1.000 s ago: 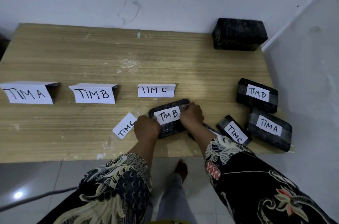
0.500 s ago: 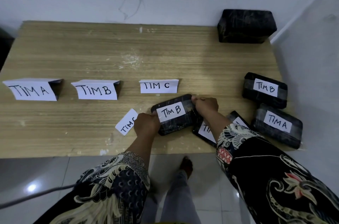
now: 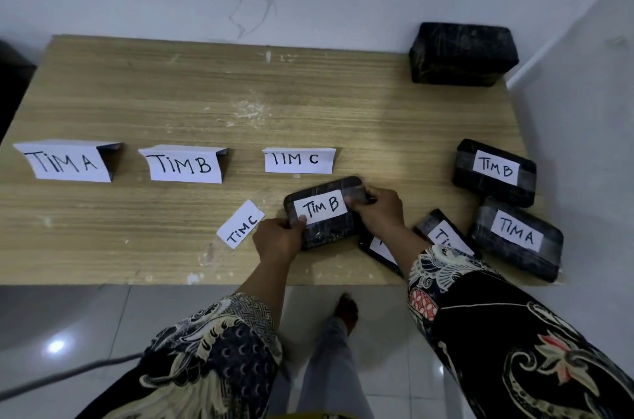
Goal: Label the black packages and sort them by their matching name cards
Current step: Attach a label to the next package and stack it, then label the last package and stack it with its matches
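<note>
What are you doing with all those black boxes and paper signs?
A person is holding a black package marked TIM B with both hands, the left hand at its near corner and the right hand at its far end. Three folded name cards stand in a row on the wooden table. More labelled packages wait on the right, and a loose TIM C label lies nearby.

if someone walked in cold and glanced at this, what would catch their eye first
Probably the two hands at the near edge of the wooden table: the left hand and right hand grip a black package with a white "TIM B" label. Next, the row of folded name cards, TIM A, TIM B and TIM C, across the middle. Then the big unlabelled black block in the far right corner.
</note>
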